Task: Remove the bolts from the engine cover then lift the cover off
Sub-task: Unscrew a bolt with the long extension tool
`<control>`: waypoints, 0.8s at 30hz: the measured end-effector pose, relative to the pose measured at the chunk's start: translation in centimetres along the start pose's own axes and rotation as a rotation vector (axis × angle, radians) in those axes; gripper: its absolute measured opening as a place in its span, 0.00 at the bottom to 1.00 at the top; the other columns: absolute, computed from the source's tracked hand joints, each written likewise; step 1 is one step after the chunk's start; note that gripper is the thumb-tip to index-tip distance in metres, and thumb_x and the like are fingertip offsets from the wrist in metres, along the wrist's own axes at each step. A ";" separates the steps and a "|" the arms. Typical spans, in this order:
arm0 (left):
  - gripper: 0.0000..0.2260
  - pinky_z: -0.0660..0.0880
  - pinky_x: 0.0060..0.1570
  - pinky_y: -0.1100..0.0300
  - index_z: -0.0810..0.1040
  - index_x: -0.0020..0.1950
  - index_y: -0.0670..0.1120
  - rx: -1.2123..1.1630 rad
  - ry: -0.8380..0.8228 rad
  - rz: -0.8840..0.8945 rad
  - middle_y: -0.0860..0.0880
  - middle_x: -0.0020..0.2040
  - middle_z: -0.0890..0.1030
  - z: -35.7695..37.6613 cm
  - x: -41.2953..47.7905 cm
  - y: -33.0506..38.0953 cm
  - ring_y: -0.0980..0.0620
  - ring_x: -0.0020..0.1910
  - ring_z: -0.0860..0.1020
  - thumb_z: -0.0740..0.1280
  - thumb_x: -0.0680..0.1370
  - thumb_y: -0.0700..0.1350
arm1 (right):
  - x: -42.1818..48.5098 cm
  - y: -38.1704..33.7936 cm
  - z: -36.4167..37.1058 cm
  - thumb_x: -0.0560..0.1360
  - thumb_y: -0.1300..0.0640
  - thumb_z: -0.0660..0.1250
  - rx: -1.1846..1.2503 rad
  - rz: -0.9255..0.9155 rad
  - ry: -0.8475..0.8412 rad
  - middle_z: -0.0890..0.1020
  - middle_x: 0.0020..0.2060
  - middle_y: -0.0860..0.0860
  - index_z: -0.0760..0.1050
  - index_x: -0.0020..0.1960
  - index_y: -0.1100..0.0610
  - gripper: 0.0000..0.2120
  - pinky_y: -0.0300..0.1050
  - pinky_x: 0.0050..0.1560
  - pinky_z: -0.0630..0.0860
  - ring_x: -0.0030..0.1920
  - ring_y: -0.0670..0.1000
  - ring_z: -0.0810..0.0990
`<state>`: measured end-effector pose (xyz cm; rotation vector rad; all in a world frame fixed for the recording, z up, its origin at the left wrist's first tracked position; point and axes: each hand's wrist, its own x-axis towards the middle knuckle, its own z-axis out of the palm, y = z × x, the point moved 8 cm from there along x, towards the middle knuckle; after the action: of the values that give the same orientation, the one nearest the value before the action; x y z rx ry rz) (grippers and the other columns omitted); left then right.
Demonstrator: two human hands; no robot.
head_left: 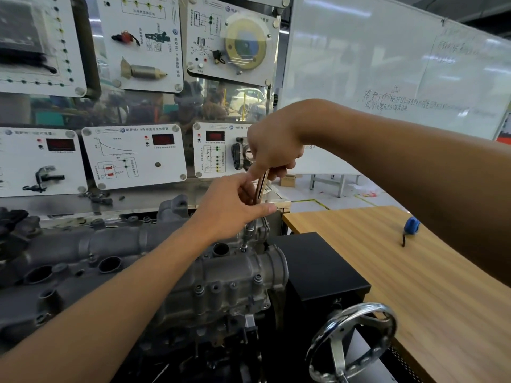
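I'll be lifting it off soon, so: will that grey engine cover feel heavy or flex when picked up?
Probably stiff and heavy for its size: the engine cover looks like thick cast metal. Its rounded, lumpy shape may make gripping awkward. It likely won't budge yet: bolts sit along its front edge, and the wrench is on another.
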<state>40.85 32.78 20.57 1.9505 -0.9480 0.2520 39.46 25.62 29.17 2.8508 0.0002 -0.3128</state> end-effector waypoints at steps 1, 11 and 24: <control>0.13 0.81 0.45 0.58 0.79 0.49 0.48 -0.054 -0.053 -0.014 0.51 0.42 0.84 0.3 0.0 -0.1 0.53 0.42 0.83 0.77 0.71 0.52 | -0.1 0.0 0.0 0.79 0.45 0.65 -0.012 -0.008 -0.003 0.81 0.33 0.52 0.81 0.42 0.58 0.17 0.40 0.28 0.68 0.30 0.50 0.72; 0.07 0.80 0.43 0.57 0.80 0.43 0.47 0.040 -0.101 0.055 0.49 0.36 0.84 -0.8 0.2 0.3 0.55 0.36 0.83 0.76 0.73 0.47 | -0.2 -0.8 -0.3 0.69 0.34 0.71 0.063 -0.072 0.128 0.86 0.41 0.54 0.82 0.47 0.55 0.23 0.47 0.38 0.77 0.36 0.52 0.78; 0.02 0.79 0.45 0.63 0.82 0.45 0.48 -0.001 -0.219 0.058 0.53 0.36 0.86 0.1 0.3 0.3 0.60 0.36 0.83 0.74 0.75 0.44 | 0.0 -0.4 -0.2 0.71 0.38 0.72 0.049 -0.057 0.125 0.86 0.38 0.53 0.81 0.46 0.56 0.20 0.44 0.37 0.78 0.35 0.51 0.80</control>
<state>40.84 32.46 20.87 1.9795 -1.1468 0.0716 39.45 26.09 29.27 2.9182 0.1003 -0.1477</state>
